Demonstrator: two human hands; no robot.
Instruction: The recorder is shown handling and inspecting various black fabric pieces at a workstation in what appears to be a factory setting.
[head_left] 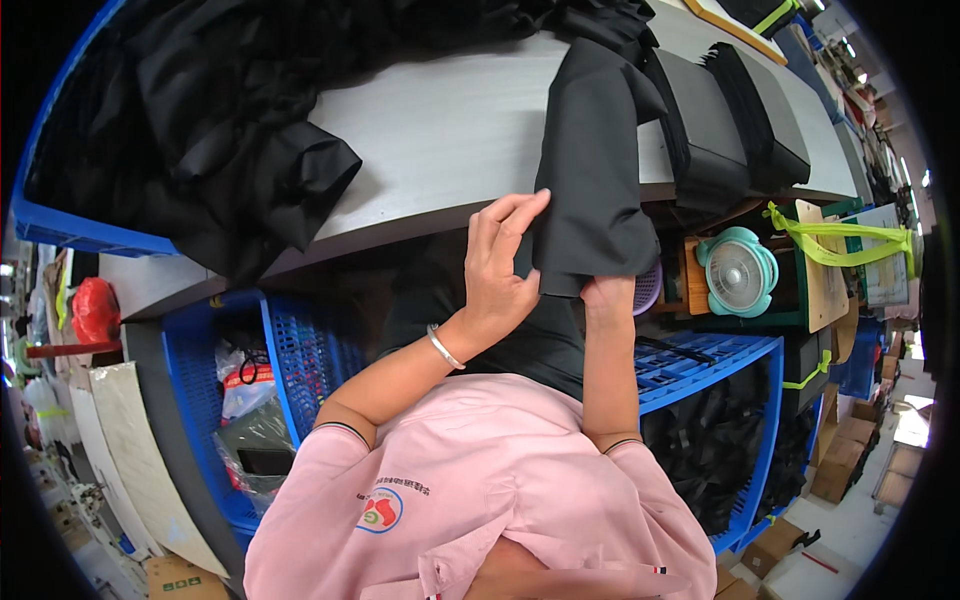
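A black fabric sleeve or pouch [590, 170] stretches from the white table's edge toward me, its near end open. My right hand [607, 290] is pushed into that end; only the wrist and the heel of the hand show, and the fingers are hidden under the cloth. Beside the cloth's left edge is my left hand [497, 255], fingers stretched and thumb apart. Its fingertips touch the side of the cloth, and the thumb lies by the corner of the hem.
Black cloth pieces [200, 110] are heaped on the white table [430, 130] at left. Stacked black folded pieces [705, 130] stand at right. Below the table are a blue crate [185, 370] with plastic bags, another blue crate [765, 400] with black cloth, and a small turquoise fan [738, 268].
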